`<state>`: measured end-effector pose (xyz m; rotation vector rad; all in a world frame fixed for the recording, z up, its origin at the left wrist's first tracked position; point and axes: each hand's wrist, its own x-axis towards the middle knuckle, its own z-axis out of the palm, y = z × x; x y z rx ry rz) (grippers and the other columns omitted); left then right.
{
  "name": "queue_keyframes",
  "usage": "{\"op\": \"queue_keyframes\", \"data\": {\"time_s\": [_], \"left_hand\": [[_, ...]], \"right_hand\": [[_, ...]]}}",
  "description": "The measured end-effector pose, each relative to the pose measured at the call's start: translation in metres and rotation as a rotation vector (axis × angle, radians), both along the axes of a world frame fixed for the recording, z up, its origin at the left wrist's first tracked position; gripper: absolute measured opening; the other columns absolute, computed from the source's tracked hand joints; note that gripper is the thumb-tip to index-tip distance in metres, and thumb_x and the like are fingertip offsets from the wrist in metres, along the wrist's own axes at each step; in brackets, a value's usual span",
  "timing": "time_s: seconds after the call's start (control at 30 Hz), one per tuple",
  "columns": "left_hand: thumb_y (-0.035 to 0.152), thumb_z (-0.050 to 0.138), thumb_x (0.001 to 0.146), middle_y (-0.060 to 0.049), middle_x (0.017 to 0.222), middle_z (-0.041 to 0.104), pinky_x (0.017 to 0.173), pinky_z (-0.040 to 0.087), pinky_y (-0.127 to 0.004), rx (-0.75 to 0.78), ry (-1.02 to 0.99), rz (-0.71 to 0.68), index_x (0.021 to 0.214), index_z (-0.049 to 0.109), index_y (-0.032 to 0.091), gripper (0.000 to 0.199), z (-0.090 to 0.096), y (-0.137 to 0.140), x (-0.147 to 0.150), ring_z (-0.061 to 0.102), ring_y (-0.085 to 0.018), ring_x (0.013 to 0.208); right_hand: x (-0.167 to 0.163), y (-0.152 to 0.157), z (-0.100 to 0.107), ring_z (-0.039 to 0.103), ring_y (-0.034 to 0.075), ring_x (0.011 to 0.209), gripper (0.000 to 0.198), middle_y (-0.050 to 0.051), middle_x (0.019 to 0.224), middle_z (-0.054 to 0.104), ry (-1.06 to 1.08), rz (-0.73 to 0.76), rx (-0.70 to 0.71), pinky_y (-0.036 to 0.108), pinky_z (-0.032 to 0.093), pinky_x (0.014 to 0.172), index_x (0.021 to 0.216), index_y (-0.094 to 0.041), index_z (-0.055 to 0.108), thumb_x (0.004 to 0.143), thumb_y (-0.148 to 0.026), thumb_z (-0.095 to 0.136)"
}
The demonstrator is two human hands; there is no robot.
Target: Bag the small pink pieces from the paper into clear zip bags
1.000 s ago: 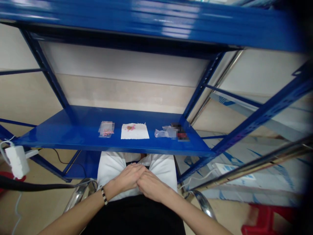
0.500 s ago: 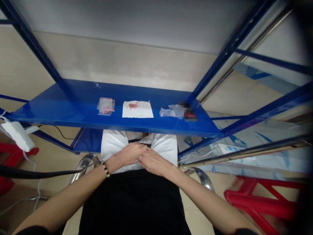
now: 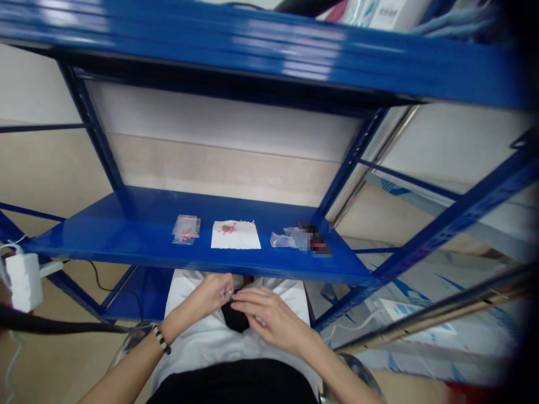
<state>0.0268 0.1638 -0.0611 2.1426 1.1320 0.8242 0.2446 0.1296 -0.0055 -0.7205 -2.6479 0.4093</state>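
Over my lap, below the front edge of the blue shelf, both my hands are close together. My left hand (image 3: 210,296), wearing a beaded bracelet (image 3: 161,339) on its wrist, is closed; what it holds, if anything, is too blurred to name. Fingers stretched toward it, my right hand (image 3: 272,318) is open, its fingertips just beside or touching the left one. On the shelf lie a clear zip bag of pink pieces (image 3: 186,230), a white paper sheet (image 3: 240,238) with a small pink and brownish pile (image 3: 228,228), and a crumpled clear plastic bag (image 3: 283,240).
The blue shelf board (image 3: 147,210) sits in a metal rack, under an upper shelf (image 3: 210,42) near the top of view. A dark item, partly pixelated (image 3: 315,240), lies at its right end. A white power adapter (image 3: 25,280) hangs at left; wrapped panels (image 3: 421,292) stand right.
The view has tilted up, so the upper shelf now shows. My hands, clasped together before, have come apart; the right hand's fingers have straightened.
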Motion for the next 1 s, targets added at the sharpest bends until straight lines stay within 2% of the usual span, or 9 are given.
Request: {"op": "queue_keyframes", "data": {"time_s": [0.1,0.2,0.3,0.4,0.5,0.63,0.73,0.9,1.0], "left_hand": [[0.024,0.060,0.079,0.003,0.061,0.049,0.057,0.031,-0.022,-0.090,-0.282,0.119,0.069,0.048,0.018,0.017,0.002,0.013,0.000,0.043,-0.011,0.057],[0.033,0.067,0.076,0.005,0.059,0.046,0.056,0.031,-0.021,-0.225,-0.480,0.150,0.066,0.046,0.017,0.028,0.005,0.019,0.007,0.041,-0.009,0.056],[0.038,0.076,0.068,0.005,0.057,0.045,0.053,0.029,-0.020,-0.329,-0.580,0.172,0.062,0.044,0.017,0.039,0.006,0.020,0.013,0.039,-0.007,0.053],[0.042,0.080,0.064,0.007,0.051,0.042,0.048,0.025,-0.019,-0.417,-0.618,0.192,0.060,0.042,0.017,0.046,0.005,0.019,0.014,0.034,-0.006,0.046],[0.046,0.079,0.066,0.007,0.048,0.043,0.045,0.024,-0.020,-0.464,-0.654,0.190,0.062,0.043,0.018,0.046,0.007,0.018,0.010,0.035,-0.006,0.043],[0.045,0.078,0.070,0.005,0.051,0.047,0.047,0.029,-0.020,-0.439,-0.752,0.194,0.063,0.044,0.017,0.044,0.014,0.018,0.005,0.040,-0.006,0.045],[0.040,0.077,0.073,0.005,0.053,0.047,0.051,0.032,-0.020,-0.441,-0.835,0.184,0.065,0.046,0.017,0.040,0.021,0.019,0.004,0.043,-0.007,0.047],[0.035,0.079,0.072,0.005,0.054,0.049,0.054,0.035,-0.023,-0.607,-1.003,0.053,0.073,0.050,0.016,0.034,0.025,0.019,0.005,0.045,-0.008,0.049],[0.033,0.080,0.071,0.005,0.053,0.047,0.053,0.036,-0.023,-0.619,-1.052,0.032,0.070,0.050,0.016,0.035,0.024,0.015,0.003,0.043,-0.008,0.048]], "right_hand": [[-0.002,0.041,0.009,0.060,0.019,0.103,0.029,0.008,0.110,0.067,0.186,-0.136,0.030,0.034,0.045,0.091,0.116,-0.021,0.064,0.095,-0.015,0.045],[-0.016,0.109,0.009,0.063,0.018,0.087,0.023,0.008,0.098,0.069,0.358,-0.315,0.026,0.029,0.048,0.080,0.101,-0.018,0.070,0.095,-0.021,0.048],[-0.035,0.175,-0.001,0.062,0.017,0.076,0.016,0.006,0.087,0.070,0.362,-0.463,0.012,0.028,0.046,0.077,0.087,-0.017,0.073,0.089,-0.018,0.057],[-0.052,0.214,-0.017,0.062,0.018,0.076,0.013,0.006,0.085,0.071,0.342,-0.553,-0.008,0.027,0.044,0.074,0.085,-0.016,0.074,0.086,-0.019,0.062],[-0.062,0.228,-0.033,0.062,0.018,0.078,0.016,0.007,0.086,0.070,0.383,-0.606,0.018,0.027,0.042,0.073,0.085,-0.016,0.074,0.088,-0.023,0.060],[-0.064,0.230,-0.046,0.059,0.019,0.080,0.022,0.007,0.085,0.068,0.382,-0.619,0.035,0.028,0.041,0.076,0.086,-0.017,0.074,0.090,-0.030,0.058],[-0.063,0.230,-0.048,0.056,0.020,0.085,0.021,0.008,0.087,0.066,0.371,-0.645,0.063,0.031,0.040,0.081,0.089,-0.018,0.075,0.090,-0.031,0.058],[-0.063,0.229,-0.045,0.053,0.021,0.087,0.020,0.009,0.089,0.065,0.363,-0.659,0.072,0.035,0.038,0.086,0.086,-0.017,0.075,0.088,-0.031,0.061],[-0.064,0.227,-0.043,0.053,0.022,0.087,0.015,0.009,0.090,0.065,0.362,-0.667,0.079,0.035,0.038,0.087,0.084,-0.017,0.075,0.086,-0.027,0.063]]}}
